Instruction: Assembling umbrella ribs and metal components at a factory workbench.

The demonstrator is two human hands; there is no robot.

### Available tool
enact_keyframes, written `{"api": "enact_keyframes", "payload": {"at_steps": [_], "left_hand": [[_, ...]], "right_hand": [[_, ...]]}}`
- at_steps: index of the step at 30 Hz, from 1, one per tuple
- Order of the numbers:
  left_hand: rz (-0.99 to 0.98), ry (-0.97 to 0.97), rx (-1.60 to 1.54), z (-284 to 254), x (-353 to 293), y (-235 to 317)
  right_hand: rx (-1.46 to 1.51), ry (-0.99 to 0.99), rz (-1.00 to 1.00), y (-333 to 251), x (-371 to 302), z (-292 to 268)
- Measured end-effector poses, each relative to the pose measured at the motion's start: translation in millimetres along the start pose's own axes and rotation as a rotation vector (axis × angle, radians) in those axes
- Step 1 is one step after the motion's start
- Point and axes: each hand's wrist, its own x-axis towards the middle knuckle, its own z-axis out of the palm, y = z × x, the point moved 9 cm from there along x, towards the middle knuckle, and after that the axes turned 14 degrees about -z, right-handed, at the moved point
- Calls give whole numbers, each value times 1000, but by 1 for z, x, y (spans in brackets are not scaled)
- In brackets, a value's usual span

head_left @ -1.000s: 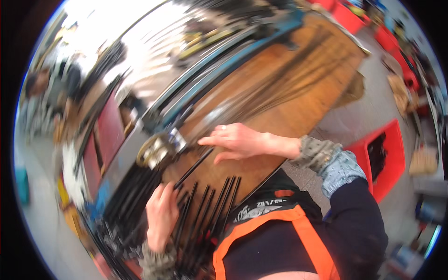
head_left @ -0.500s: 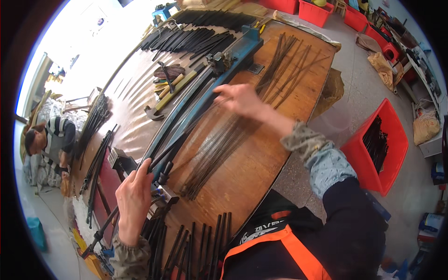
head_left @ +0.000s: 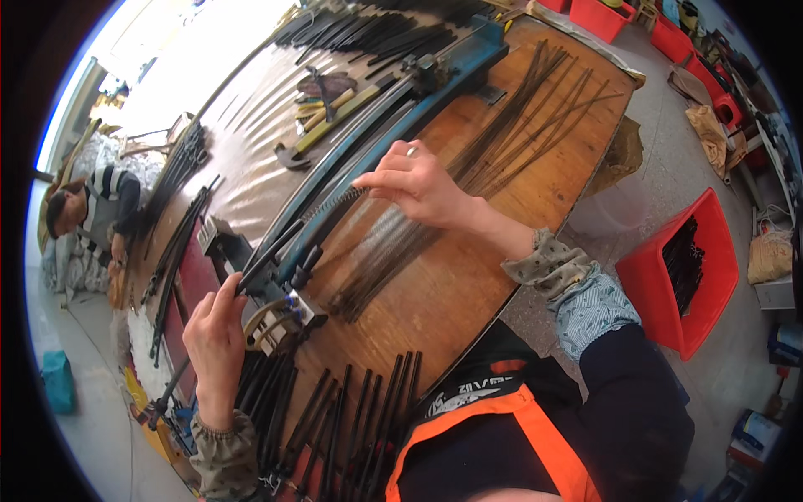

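Observation:
My left hand (head_left: 216, 339), at the lower left, is closed around a slim black tube (head_left: 272, 255) that slants up and away over the bench fixture. A thin coil spring (head_left: 335, 203) reaches from the tube's far end to my right hand (head_left: 421, 184). Thumb and forefinger of that hand pinch the spring; a small pale tip (head_left: 411, 152) shows above the fingers. Both lie over a long blue metal fixture (head_left: 368, 155). Beside it, a bundle of long thin springs (head_left: 401, 255) rests on the wooden tabletop (head_left: 452, 289).
Several black tubes (head_left: 360, 418) stand close in front of me. A hammer (head_left: 291, 157) and other tools lie beyond the fixture, with piled black strips (head_left: 360, 38) farther back. On the floor at right is a red bin (head_left: 711, 276). Another person (head_left: 96, 209) works at far left.
My right hand has come nearer to my left hand along the fixture, and the coil between them now looks short. My left hand has shifted left with the tube. The view has turned slightly.

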Motion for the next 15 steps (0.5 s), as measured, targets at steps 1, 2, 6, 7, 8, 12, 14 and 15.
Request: {"api": "enact_keyframes", "payload": {"at_steps": [1, 2, 6, 7, 8, 12, 14, 15], "left_hand": [[24, -9, -37, 1, -6, 4], [61, -63, -19, 7, -8, 18], [38, 41, -47, -8, -25, -5], [-26, 80, -44, -15, -30, -19], [-43, 77, -49, -12, -34, -18], [-31, -26, -76, -6, -40, -14], [-34, 159, 13, -33, -57, -51], [-139, 252, 6, -52, -69, -84]], "right_hand": [[33, -6, -5, -14, 5, 12], [56, -13, -6, -27, 12, 24], [80, 46, 12, -5, 11, 23], [165, 181, -48, 1, 10, 14], [179, 168, -48, -16, 20, 24], [156, 139, -80, -42, 39, 52], [-37, 72, -46, -16, 32, 39], [-127, -18, -36, -2, 24, 41]]}}
